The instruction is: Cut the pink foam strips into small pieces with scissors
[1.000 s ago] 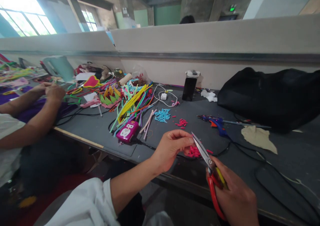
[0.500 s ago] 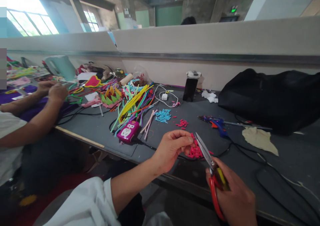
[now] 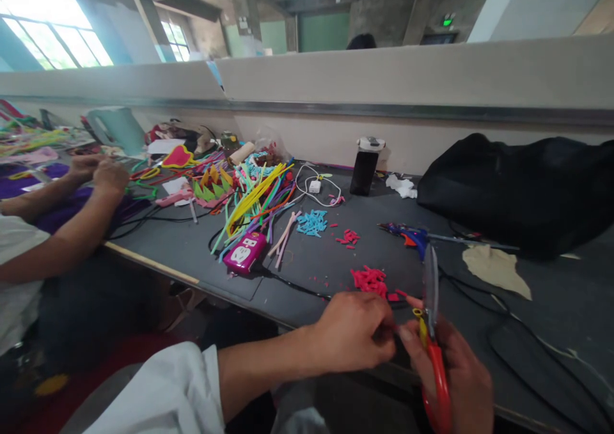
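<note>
My right hand (image 3: 463,376) is wrapped around red-handled scissors (image 3: 433,293), whose blades point up and lie close together. My left hand (image 3: 352,332) is closed in a pinch at the front edge of the table, its fingertips almost meeting my right thumb. A trace of red shows at those fingertips, but what they hold is too small and hidden to name. Just beyond my left hand lies a pile of short red pieces (image 3: 369,280). Farther back are a smaller group of red pieces (image 3: 349,237) and a heap of short blue pieces (image 3: 311,222).
A purple power socket (image 3: 245,252) sits left, before a tangle of fuzzy stems (image 3: 256,197). A blue glue gun (image 3: 407,232), its black cord (image 3: 472,287), a beige cloth scrap (image 3: 496,270) and a black bag (image 3: 518,194) lie right. A co-worker's hands (image 3: 108,172) work at far left.
My left hand has come down toward me from the scissor blades, uncovering the red pile. The scissors have swung upright and shifted right, and my right thumb now reaches toward my left fingertips.
</note>
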Action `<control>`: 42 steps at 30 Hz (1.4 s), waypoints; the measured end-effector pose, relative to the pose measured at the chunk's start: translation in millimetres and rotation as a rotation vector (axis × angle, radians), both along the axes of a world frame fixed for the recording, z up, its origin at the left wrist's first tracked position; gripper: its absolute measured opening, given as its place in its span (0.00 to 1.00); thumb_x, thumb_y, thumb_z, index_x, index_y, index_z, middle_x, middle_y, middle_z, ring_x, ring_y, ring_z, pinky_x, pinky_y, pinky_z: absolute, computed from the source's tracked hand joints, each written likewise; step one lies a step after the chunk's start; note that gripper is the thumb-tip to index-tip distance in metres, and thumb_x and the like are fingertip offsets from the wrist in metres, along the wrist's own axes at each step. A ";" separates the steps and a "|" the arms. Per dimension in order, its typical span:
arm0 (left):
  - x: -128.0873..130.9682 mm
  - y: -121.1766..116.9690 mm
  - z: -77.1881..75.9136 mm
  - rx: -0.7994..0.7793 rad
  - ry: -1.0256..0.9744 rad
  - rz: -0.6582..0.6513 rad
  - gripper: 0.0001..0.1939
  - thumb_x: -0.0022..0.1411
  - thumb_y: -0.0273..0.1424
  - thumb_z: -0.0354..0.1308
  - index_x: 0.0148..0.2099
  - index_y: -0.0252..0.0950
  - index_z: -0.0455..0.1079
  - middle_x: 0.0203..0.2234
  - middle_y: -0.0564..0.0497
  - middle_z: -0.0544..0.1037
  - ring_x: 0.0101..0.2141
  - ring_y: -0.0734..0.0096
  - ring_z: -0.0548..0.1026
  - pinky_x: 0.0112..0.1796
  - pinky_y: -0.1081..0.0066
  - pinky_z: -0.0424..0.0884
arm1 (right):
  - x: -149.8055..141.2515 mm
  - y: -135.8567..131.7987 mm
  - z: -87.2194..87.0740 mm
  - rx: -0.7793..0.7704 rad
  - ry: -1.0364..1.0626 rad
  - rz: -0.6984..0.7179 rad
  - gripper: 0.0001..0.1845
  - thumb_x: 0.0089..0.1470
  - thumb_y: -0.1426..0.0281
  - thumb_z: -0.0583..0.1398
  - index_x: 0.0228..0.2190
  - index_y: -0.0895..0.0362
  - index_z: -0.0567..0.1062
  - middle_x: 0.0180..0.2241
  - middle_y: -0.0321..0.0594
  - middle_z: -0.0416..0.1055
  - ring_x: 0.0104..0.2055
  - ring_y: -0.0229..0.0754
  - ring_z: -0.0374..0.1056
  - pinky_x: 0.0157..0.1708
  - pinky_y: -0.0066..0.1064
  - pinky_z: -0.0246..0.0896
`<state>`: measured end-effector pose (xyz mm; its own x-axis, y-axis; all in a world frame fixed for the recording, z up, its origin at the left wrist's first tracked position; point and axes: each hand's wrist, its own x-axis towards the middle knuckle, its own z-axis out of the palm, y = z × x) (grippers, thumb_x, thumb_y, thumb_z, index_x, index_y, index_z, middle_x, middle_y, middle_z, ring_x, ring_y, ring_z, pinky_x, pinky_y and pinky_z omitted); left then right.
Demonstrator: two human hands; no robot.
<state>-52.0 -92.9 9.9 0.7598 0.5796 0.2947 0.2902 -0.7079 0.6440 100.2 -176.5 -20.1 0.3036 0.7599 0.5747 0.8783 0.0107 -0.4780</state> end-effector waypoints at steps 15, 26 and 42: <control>3.9 -10.4 -5.7 0.210 0.019 0.080 0.03 0.54 0.26 0.53 0.31 0.35 0.68 0.23 0.49 0.74 0.24 0.71 0.68 0.26 0.73 0.60 | 2.1 0.2 -2.9 0.009 0.022 0.007 0.22 0.56 0.50 0.52 0.34 0.53 0.77 0.36 0.40 0.80 0.34 0.44 0.77 0.32 0.30 0.71; -1.8 4.7 5.5 -0.573 -0.012 0.044 0.07 0.50 0.30 0.58 0.32 0.34 0.74 0.20 0.55 0.72 0.22 0.77 0.67 0.24 0.78 0.60 | 2.7 -1.2 4.0 -0.072 0.080 0.028 0.22 0.54 0.51 0.55 0.42 0.51 0.76 0.36 0.36 0.80 0.30 0.43 0.77 0.28 0.30 0.70; -2.2 18.7 34.8 -1.082 -0.804 0.211 0.05 0.47 0.28 0.62 0.28 0.33 0.69 0.16 0.57 0.69 0.17 0.82 0.62 0.22 0.78 0.58 | -3.7 5.7 1.4 0.161 -0.184 -0.034 0.24 0.59 0.54 0.54 0.46 0.62 0.72 0.37 0.49 0.79 0.33 0.46 0.77 0.33 0.31 0.70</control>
